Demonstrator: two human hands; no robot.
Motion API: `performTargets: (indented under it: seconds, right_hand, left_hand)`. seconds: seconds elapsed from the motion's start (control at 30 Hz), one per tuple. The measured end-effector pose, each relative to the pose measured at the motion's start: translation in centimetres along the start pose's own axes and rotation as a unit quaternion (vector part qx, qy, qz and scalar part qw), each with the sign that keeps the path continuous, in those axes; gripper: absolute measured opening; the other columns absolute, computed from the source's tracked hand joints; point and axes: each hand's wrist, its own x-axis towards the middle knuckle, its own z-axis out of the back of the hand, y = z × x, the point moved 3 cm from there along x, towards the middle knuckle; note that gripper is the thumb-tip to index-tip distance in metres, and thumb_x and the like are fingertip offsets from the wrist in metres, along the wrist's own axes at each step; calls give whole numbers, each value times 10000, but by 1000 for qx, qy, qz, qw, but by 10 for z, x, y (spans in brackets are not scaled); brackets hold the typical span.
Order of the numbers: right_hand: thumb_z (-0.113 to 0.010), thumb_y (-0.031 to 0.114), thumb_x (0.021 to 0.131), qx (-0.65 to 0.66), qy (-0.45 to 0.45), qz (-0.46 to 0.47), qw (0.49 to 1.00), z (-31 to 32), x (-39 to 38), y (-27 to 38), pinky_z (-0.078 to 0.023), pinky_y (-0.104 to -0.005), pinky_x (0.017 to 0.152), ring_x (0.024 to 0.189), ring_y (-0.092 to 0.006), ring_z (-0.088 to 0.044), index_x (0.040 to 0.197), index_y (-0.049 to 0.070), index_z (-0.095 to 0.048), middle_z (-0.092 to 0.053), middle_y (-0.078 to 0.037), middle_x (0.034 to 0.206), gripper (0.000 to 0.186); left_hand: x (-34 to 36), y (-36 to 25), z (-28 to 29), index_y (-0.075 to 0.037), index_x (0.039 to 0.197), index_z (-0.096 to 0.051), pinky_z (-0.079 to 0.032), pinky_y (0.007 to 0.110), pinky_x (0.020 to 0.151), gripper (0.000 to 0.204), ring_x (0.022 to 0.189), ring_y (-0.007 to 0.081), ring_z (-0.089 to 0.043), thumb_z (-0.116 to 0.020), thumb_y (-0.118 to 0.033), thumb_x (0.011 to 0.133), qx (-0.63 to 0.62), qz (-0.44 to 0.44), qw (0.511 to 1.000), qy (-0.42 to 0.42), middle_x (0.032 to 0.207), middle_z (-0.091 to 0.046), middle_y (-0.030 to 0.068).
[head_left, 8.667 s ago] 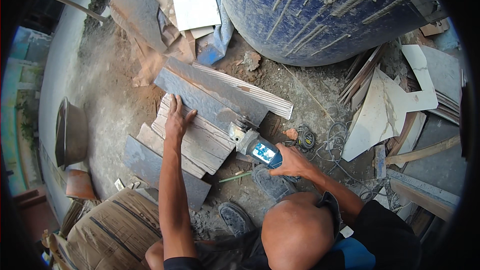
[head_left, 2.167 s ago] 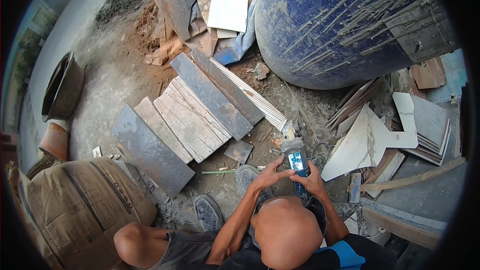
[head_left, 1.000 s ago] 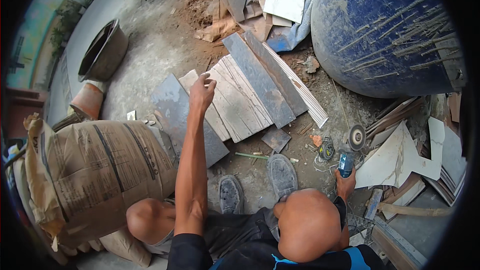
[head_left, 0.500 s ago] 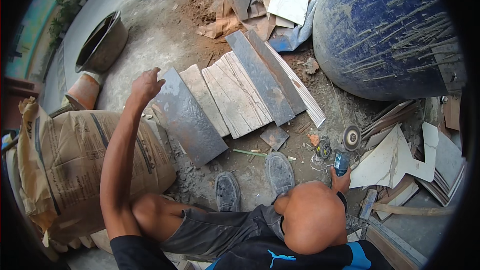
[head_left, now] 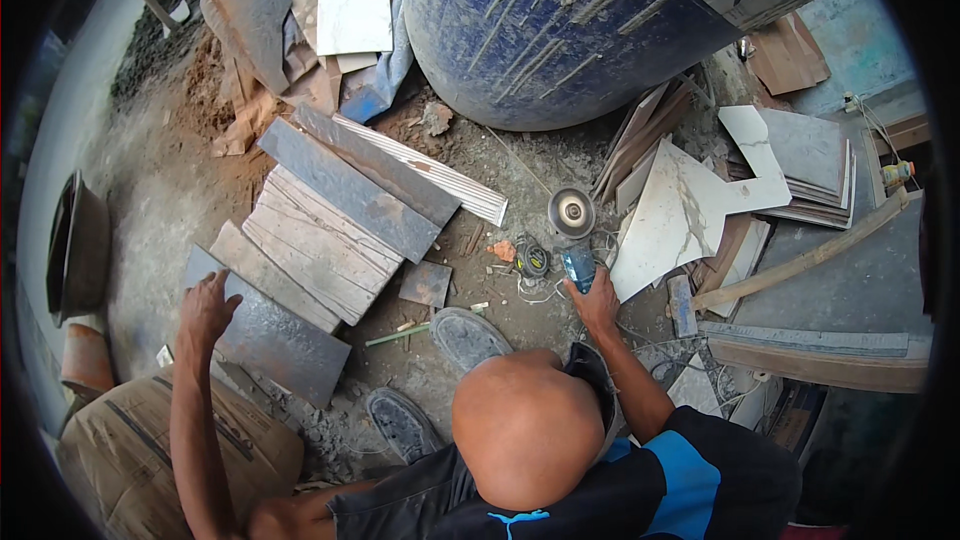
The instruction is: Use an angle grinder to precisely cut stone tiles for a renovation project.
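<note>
Slate-grey tile (head_left: 275, 335): lies flat on the ground (head_left: 540, 320) at the person's left, just beside a pale, narrow tile strip (head_left: 262, 268).
Tile's handling: likely stiff, fairly heavy and brittle, its glossy face perhaps slippery under dust; best taken by both long edges, clear of the corners, which could chip.
Left hand (head_left: 207, 310): over the tile's left long edge, fingers loosely bent and spread, gripping nothing I can make out; from where I stand, I can't tell whether the fingertips touch.
Angle grinder (head_left: 578, 268): off to the right, beside a tape measure (head_left: 531, 260), its disc (head_left: 572, 210) facing up; probably dense and nose-heavy, with a hard shell, best held round the body, well behind the disc.
Right hand (head_left: 597, 302): closed around the grinder's blue body.
Changed in half a second: the left hand, then just outside the tile's far corner, is now over its edge; the right hand keeps its grip.
Changed since the oldest view: the grinder, then at the grey tiles' near end, now sits clear of them, and the left hand is off the wood-look tile (head_left: 318, 245).
</note>
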Motion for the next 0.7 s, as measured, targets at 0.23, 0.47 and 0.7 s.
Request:
performTargets:
  seconds: [0.23,0.47,0.7]
  right_hand:
    - [-683,481,735,-26,8,-7,1000,11,-6,15,-462,-488,767,947,-373,-571,1127,14,-465,-566,-202,1037,647]
    - [-690,461,731,-57,-9,11,998,3,-3,13,-455,-466,794,957,-363,-566,1148,-6,-461,-570,-197,1038,666]
    - [-681,476,739,-49,-25,19,998,13,-5,14,-451,-466,790,969,-396,-560,1125,-17,-463,-572,-234,1028,663]
  left_hand:
    - [-14,-13,-19,-76,1205,-517,-415,426,859,493,1013,297,-575,-676,-256,775,20,-94,995,-13,1084,-608,121]
    - [-25,-27,-33,-98,1211,-506,-398,434,884,506,1060,278,-560,-680,-277,772,27,-91,995,34,1104,-602,105]
    - [-26,-26,-33,-96,1122,-529,-410,462,854,408,1030,274,-570,-677,-263,780,11,-100,995,0,1041,-605,96]
